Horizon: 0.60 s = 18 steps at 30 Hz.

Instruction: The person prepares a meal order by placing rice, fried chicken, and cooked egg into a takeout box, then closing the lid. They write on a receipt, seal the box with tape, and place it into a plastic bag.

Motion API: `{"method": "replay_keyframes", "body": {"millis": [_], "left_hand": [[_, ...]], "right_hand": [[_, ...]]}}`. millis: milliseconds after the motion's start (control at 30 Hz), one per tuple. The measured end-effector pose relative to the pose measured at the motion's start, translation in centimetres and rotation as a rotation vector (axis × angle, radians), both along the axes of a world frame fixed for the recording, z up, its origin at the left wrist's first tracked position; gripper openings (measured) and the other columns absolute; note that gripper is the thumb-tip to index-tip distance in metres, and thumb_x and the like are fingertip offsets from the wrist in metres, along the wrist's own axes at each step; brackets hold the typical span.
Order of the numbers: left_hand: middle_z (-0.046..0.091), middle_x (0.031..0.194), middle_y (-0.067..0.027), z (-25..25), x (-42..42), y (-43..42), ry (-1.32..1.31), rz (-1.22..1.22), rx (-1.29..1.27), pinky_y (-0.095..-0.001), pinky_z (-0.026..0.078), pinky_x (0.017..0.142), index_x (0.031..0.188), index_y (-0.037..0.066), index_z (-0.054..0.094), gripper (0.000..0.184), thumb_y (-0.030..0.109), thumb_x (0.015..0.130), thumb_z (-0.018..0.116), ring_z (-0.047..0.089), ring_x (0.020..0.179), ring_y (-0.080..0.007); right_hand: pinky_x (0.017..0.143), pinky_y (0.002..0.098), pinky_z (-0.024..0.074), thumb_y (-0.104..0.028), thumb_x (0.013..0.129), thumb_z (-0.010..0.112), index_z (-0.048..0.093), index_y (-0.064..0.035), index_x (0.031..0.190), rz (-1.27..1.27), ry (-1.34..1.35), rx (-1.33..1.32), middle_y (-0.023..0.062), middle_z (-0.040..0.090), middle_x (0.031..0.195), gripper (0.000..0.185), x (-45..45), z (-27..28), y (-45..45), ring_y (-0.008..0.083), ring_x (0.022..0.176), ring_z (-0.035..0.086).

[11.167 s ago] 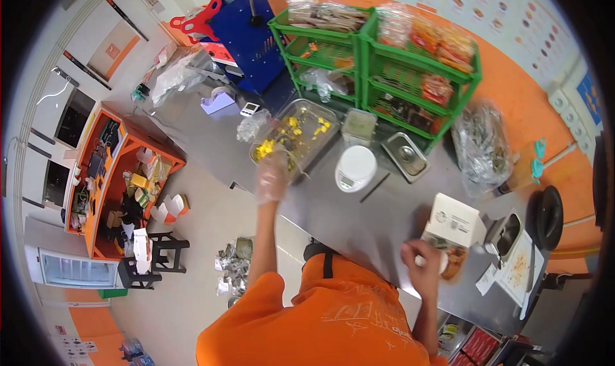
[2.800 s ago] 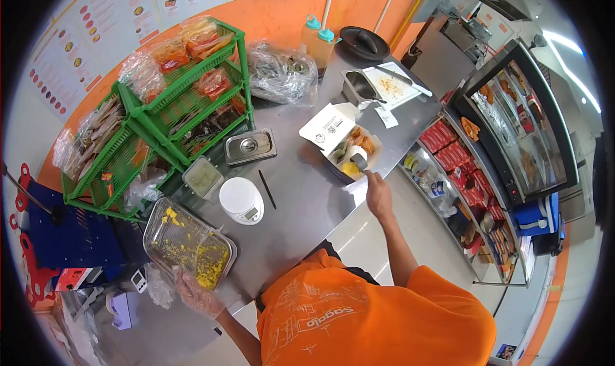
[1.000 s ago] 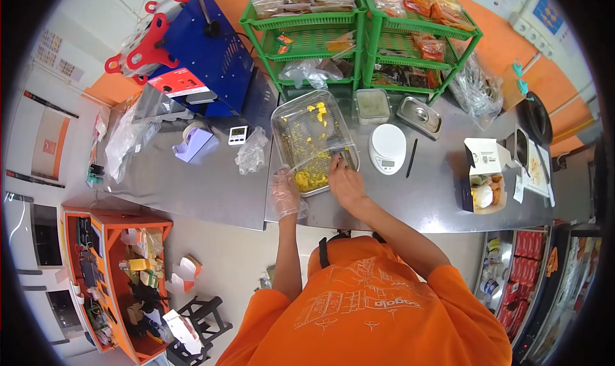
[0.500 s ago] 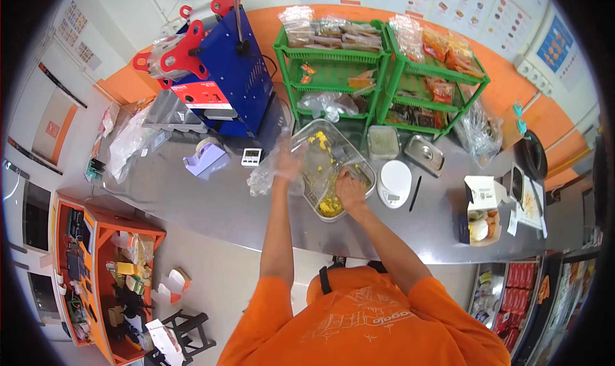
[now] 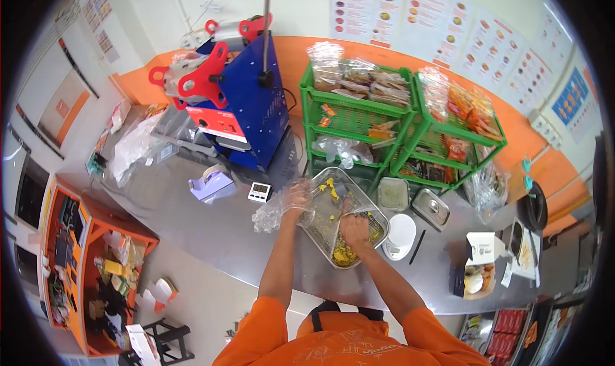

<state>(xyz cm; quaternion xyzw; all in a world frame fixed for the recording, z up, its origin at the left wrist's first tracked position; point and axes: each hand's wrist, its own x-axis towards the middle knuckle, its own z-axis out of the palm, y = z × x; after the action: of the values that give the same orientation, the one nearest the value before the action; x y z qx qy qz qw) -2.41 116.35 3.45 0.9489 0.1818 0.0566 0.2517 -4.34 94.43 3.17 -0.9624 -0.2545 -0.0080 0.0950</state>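
I stand in a commercial food-preparation kitchen, consistent with a takeaway outlet. Evidence noted: the metal counter [image 5: 218, 235] before me, the food tray [image 5: 317, 228] upon it, a kitchen scale [image 5: 401, 235], a printed takeaway box [image 5: 480, 247] containing food [image 5: 475, 281], green stacking racks [image 5: 355, 102] stocked with bagged goods [image 5: 384, 87], and wall posters [image 5: 432, 26] picturing dishes.

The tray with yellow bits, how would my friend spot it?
Find the green shelves on the steel counter. In front of them, next to the white scale, is a big rectangular tray. The bare right hand is over it, and unlike its neighbours it holds scattered yellow crumbs.
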Motion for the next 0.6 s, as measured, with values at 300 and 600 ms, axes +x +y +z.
{"method": "replay_keyframes", "body": {"millis": [300,600], "left_hand": [[0.068,0.113,-0.0161,-0.3,0.0,1.5,-0.056,-0.171,0.045,-0.0493,0.05,0.09,0.11,0.012,0.068,0.029,0.029,0.091,0.053,0.065,0.104,-0.0361],[0.066,0.119,-0.0166,0.3,0.4,0.3,-0.021,-0.255,-0.074,-0.0457,0.05,0.094,0.12,0.015,0.065,0.034,0.026,0.091,0.052,0.063,0.109,-0.0361]], "right_hand": [[0.071,0.0448,0.0567,-0.011,0.09,0.049,0.027,0.0048,0.15,0.335,0.017,-0.221,0.0237,0.07,0.095,0.065,3.7,0.7,0.6,0.0362,0.078,0.072],[0.06,0.0463,0.0574,-0.011,0.089,0.054,0.035,0.001,0.146,0.213,-0.074,-0.243,0.0242,0.068,0.107,0.062,1.4,-0.5,-2.5,0.0327,0.073,0.072]]}}
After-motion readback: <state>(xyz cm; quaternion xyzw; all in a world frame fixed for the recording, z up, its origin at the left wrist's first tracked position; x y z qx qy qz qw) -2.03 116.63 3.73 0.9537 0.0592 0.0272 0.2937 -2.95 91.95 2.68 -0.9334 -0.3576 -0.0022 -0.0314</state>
